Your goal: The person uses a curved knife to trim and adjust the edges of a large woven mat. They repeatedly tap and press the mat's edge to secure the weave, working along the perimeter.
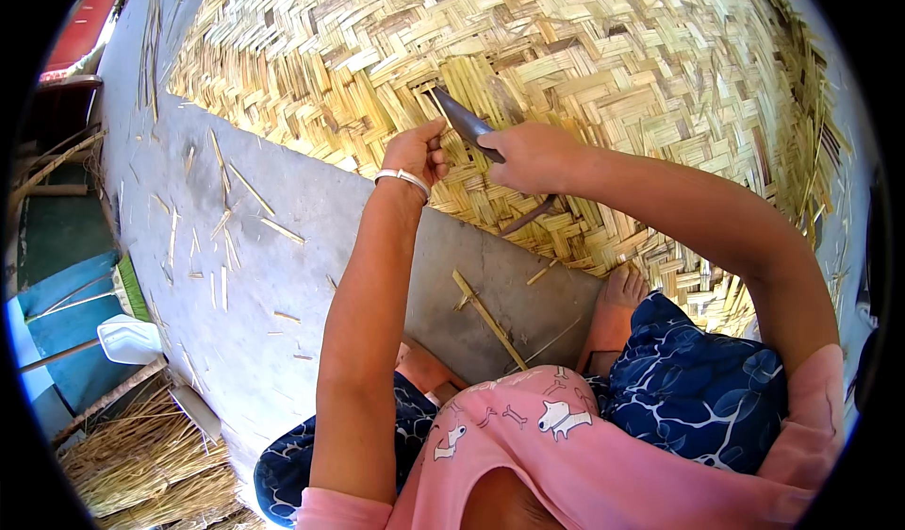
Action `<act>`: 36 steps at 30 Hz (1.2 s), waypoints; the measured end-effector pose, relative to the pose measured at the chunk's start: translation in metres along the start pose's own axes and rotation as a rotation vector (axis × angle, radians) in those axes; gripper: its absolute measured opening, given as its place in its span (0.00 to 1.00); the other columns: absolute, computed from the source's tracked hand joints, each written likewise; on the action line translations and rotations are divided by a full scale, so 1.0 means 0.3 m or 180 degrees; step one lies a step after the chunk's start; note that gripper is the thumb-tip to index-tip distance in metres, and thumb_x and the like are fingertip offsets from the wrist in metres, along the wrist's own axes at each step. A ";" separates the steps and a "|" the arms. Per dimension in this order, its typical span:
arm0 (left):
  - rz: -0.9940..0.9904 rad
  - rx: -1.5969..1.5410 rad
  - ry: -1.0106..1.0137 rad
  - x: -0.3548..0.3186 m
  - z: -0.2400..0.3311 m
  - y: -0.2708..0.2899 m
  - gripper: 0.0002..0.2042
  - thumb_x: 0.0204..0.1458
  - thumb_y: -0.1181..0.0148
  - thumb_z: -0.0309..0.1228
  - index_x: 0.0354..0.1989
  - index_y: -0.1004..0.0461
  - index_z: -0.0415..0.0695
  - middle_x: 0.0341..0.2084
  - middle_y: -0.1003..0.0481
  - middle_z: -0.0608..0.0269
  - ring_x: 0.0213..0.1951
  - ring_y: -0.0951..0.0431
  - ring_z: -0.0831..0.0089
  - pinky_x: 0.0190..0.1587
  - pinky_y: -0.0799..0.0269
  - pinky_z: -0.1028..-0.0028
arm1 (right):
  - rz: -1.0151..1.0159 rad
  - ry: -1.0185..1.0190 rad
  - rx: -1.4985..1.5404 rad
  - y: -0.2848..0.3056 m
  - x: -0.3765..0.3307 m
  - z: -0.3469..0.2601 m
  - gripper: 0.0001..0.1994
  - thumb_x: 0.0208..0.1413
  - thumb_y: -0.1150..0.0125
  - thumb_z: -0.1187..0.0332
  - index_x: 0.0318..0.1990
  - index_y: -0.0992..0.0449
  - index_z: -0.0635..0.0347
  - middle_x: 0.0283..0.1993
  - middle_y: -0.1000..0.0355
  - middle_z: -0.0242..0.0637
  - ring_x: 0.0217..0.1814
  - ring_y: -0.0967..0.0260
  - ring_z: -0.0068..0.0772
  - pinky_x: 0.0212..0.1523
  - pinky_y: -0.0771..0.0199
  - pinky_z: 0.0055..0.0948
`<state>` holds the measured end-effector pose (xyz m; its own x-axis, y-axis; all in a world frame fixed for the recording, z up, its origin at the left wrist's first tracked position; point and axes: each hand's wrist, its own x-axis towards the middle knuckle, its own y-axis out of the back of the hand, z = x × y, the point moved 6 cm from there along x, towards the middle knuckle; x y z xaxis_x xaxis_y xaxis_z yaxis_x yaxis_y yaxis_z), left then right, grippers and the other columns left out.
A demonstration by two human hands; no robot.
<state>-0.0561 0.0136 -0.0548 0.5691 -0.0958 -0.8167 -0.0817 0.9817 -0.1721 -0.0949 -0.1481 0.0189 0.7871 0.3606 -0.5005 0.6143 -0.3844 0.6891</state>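
Note:
A large woven mat of pale yellow split strips (603,58) lies on the floor in front of me. My right hand (533,157) is closed on a dark, broad-bladed knife (464,123), its tip against the weave near the mat's near-left edge. Below that hand a dark, curved piece (530,217) shows; whether it belongs to the knife I cannot tell. Beside the tip, my left hand (415,156), with a pale bangle on the wrist, pinches a thin strip (439,104) at the weave. Its finger ends are partly hidden.
Grey floor (217,285) with scattered strip offcuts borders the mat on the left. One longer split strip (488,318) lies between my feet. Far left are a white plastic container (130,339), a bundle of dry straw (151,455) and several sticks.

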 end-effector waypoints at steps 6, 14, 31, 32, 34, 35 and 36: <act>0.0518 0.0224 0.0221 0.072 0.026 0.017 0.09 0.51 0.38 0.32 0.24 0.32 0.46 0.15 0.35 0.70 0.12 0.40 0.80 0.13 0.44 0.78 | 0.0022 -0.0081 -0.0043 0.012 0.044 0.006 0.16 0.49 0.44 0.61 0.45 0.25 0.56 0.39 0.25 0.46 0.44 0.26 0.48 0.44 0.27 0.44; 0.0760 0.1751 -0.0771 0.078 0.110 0.001 0.15 0.50 0.35 0.40 0.23 0.27 0.41 0.13 0.30 0.64 0.14 0.30 0.75 0.14 0.37 0.75 | 0.0000 -0.0086 -0.0115 0.021 0.035 0.024 0.15 0.50 0.44 0.60 0.44 0.25 0.56 0.39 0.25 0.45 0.44 0.26 0.45 0.44 0.26 0.43; 0.1593 0.3608 -0.1889 0.067 0.124 0.062 0.18 0.51 0.42 0.47 0.28 0.25 0.42 0.22 0.23 0.55 0.22 0.24 0.59 0.29 0.29 0.63 | -0.0408 -0.0191 -0.0083 0.084 -0.382 0.089 0.27 0.46 0.43 0.67 0.58 0.32 0.50 0.26 0.26 0.44 0.27 0.26 0.43 0.31 0.27 0.39; 0.1643 0.3323 -0.1825 0.072 0.129 0.069 0.16 0.52 0.42 0.45 0.30 0.24 0.41 0.22 0.23 0.55 0.21 0.24 0.60 0.28 0.29 0.64 | -0.0339 -0.0222 0.0472 0.091 -0.388 0.100 0.28 0.46 0.43 0.68 0.60 0.34 0.51 0.28 0.26 0.41 0.28 0.27 0.39 0.31 0.27 0.37; 0.1196 0.2492 -0.2292 0.069 0.137 0.032 0.14 0.52 0.42 0.38 0.36 0.24 0.38 0.24 0.22 0.54 0.20 0.23 0.65 0.26 0.28 0.67 | -0.0226 -0.0486 0.1551 0.096 -0.385 0.129 0.31 0.46 0.43 0.71 0.63 0.36 0.51 0.32 0.25 0.35 0.29 0.27 0.30 0.32 0.28 0.34; 0.1005 0.2073 -0.2460 0.063 0.140 0.014 0.13 0.53 0.42 0.35 0.38 0.24 0.36 0.24 0.22 0.53 0.19 0.23 0.67 0.24 0.28 0.68 | 0.0027 -0.0080 0.2067 0.117 -0.372 0.112 0.31 0.47 0.43 0.72 0.63 0.37 0.53 0.32 0.26 0.32 0.29 0.29 0.27 0.31 0.29 0.32; 0.0754 0.2152 -0.2507 0.063 0.142 -0.019 0.14 0.52 0.44 0.27 0.45 0.27 0.31 0.26 0.22 0.51 0.18 0.23 0.72 0.22 0.27 0.74 | 0.0249 0.0151 0.2500 0.135 -0.357 0.104 0.31 0.47 0.43 0.72 0.64 0.38 0.54 0.32 0.27 0.29 0.29 0.30 0.24 0.30 0.30 0.30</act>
<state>-0.0099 0.0131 -0.0459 0.9870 0.0054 -0.1609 0.0741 0.8720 0.4839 -0.1526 -0.2289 0.0841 0.8372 0.3370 -0.4307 0.4311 -0.8913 0.1407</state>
